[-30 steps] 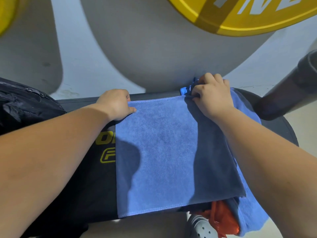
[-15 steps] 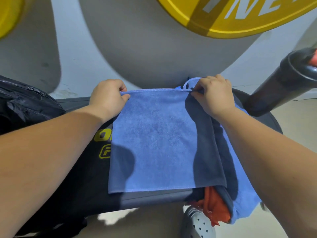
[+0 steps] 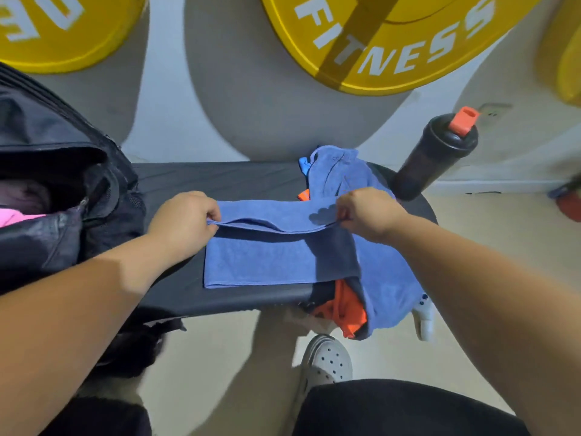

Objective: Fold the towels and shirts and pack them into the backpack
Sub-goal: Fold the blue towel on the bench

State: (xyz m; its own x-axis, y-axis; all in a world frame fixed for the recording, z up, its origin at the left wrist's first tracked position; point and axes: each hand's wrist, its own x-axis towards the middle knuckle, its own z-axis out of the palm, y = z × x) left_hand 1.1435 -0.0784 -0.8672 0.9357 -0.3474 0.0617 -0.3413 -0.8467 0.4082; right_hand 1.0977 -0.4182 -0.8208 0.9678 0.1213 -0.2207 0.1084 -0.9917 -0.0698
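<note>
Pulled back toward the near side since the earlier frames, away from the far rim of the desk (image 3: 220,180): the far edge of the blue towel (image 3: 276,262), now doubling over itself into a shorter band across the middle of the desk. Pinched at each end of that lifted edge by the left hand (image 3: 185,221) and the right hand (image 3: 367,215), fingers (image 3: 212,214) curled tight on the cloth. Soft, light and limp by the look of it, likely to sag in the middle and slide on the smooth desk; best taken at the corners, kept taut, then laid down edge to edge. Partly overlapping a crumpled pile on the right, another blue towel (image 3: 339,174) and an orange shirt (image 3: 345,306). Open and waiting just to the left: the backpack (image 3: 103,190).
</note>
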